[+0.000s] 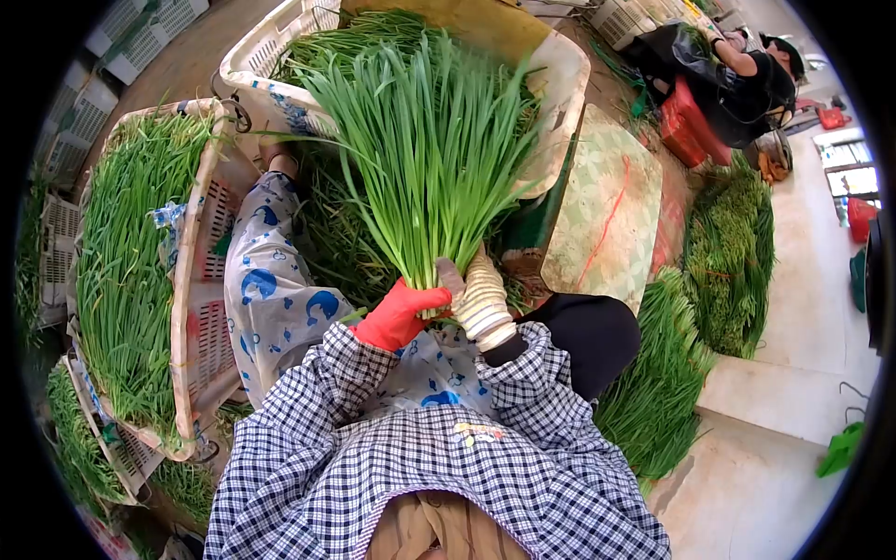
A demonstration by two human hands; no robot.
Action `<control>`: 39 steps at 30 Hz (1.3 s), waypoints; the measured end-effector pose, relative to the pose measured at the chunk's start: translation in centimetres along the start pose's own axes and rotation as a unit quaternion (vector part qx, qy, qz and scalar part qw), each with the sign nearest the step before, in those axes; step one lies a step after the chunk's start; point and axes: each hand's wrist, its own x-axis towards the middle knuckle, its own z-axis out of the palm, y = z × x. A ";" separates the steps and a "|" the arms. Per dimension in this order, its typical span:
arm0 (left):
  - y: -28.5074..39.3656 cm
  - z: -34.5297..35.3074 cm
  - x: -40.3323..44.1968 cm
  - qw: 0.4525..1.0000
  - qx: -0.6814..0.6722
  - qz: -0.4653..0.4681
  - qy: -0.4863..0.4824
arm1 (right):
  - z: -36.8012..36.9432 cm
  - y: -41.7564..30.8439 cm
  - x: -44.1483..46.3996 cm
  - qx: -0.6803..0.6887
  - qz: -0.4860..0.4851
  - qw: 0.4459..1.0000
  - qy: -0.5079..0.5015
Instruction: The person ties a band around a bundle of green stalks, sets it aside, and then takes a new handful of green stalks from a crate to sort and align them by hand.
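Observation:
A large bunch of garlic chives (pixel 439 159) fans out upright in front of me, pale stem ends toward my body. My left hand (pixel 397 315), in a red glove, closes round the stems near their base from the left. From the right, my right hand (pixel 481 297), in a striped knit glove with grey fingertips, grips the same base. Its far fingers are hidden behind the stems. Beyond the leaves stands a white plastic crate (pixel 560 84), which holds more greens (pixel 359 35) and a brown sheet.
On my left is a crate (pixel 191 252) full of chives. A patterned board (pixel 597 210) with a red string (pixel 611 219) lies to the right. Bundled chives (pixel 653 383) rest beside my knee. Another person (pixel 761 79) sits at upper right by a red stool (pixel 691 121).

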 end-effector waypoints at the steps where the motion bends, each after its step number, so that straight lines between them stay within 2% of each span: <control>1: 0.0 0.1 -0.1 1.000 0.000 -0.002 -0.001 | -0.3 -0.6 -0.2 0.055 0.018 0.998 -0.007; 2: 0.1 0.3 -0.2 1.000 0.009 -0.002 0.014 | 0.3 1.1 0.0 0.055 0.019 0.998 -0.007; 3: 0.3 0.7 -0.3 0.999 0.017 -0.002 0.030 | 0.6 1.5 0.7 0.097 -0.004 0.991 0.091; 5: 0.9 1.5 -0.6 0.999 0.024 -0.001 0.034 | 0.2 1.9 0.3 0.229 0.043 0.953 0.194; 6: 1.1 1.7 -0.6 0.999 0.035 0.001 0.037 | -0.2 2.0 0.7 0.225 0.057 0.950 0.211; 8: 0.3 0.9 0.0 0.999 0.041 0.017 0.026 | -1.6 0.0 1.6 0.085 0.094 0.982 0.137; 9: 0.1 0.6 0.2 0.998 0.053 0.028 0.015 | -2.4 -1.0 1.3 -0.045 -0.038 0.995 0.079; 10: -0.1 0.4 0.4 0.997 0.064 0.040 0.003 | -2.3 -0.9 1.3 -0.045 -0.038 0.995 0.080; 12: 0.0 0.5 0.4 0.998 0.055 0.042 0.000 | -1.9 -0.2 1.6 0.115 0.082 0.985 0.103; 14: 0.4 1.1 -0.1 0.998 0.042 0.043 0.002 | -1.8 1.2 0.5 0.160 0.066 0.974 0.147; 16: 0.9 1.6 -0.4 1.000 0.003 0.005 0.013 | -2.1 -0.2 -1.3 0.201 0.077 0.958 0.192; 17: 0.7 1.4 -0.4 1.000 0.001 0.003 0.015 | -2.5 -1.6 -2.5 0.227 0.031 0.960 0.162; 18: 0.5 0.9 -0.4 0.999 -0.012 -0.015 0.025 | -2.4 -0.8 -3.6 0.345 0.041 0.929 0.125; 20: 0.5 0.4 -0.5 0.998 -0.024 -0.035 0.036 | -1.9 1.2 -4.9 0.425 -0.046 0.903 0.037; 22: 0.8 0.2 -0.6 0.999 -0.032 -0.039 -0.009 | -2.4 0.2 -6.1 0.340 -0.018 0.939 -0.051; 24: 0.7 0.1 -0.7 0.998 -0.035 -0.043 0.005 | -2.9 0.1 -6.6 0.356 0.005 0.930 -0.090; 26: 0.8 -0.2 -0.6 0.998 -0.033 -0.037 -0.033 | -3.2 0.5 -6.9 0.355 0.017 0.930 -0.098; 30: 1.5 1.0 -1.1 0.998 -0.043 -0.044 -0.010 | -3.8 1.2 -7.5 0.301 0.040 0.942 -0.145; 32: 1.4 0.9 -0.9 0.999 -0.032 -0.040 0.002 | -3.8 0.9 -7.7 0.298 0.022 0.944 -0.142; 34: 1.4 0.9 -0.9 0.998 -0.023 -0.046 0.023 | -4.7 0.5 -7.7 0.303 0.083 0.918 -0.244; 35: 1.5 0.9 -0.9 0.998 -0.012 -0.051 0.043 | -5.9 0.7 -7.3 0.178 0.037 0.938 -0.295; 36: 1.8 0.8 -0.8 0.998 -0.011 -0.048 0.041 | -8.1 -0.9 -5.9 -0.080 0.053 0.930 -0.355; 37: 2.0 0.6 -1.0 0.998 0.017 -0.042 0.039 | -9.7 2.3 -5.7 -0.098 0.031 0.949 -0.297; 38: 2.0 0.5 -1.1 0.998 0.044 -0.038 0.036 | -11.9 0.1 -4.0 -0.162 0.101 0.941 -0.280; 39: 2.5 1.1 -1.5 0.997 0.054 -0.024 0.051 | -13.2 1.2 -3.2 -0.355 0.060 0.904 -0.231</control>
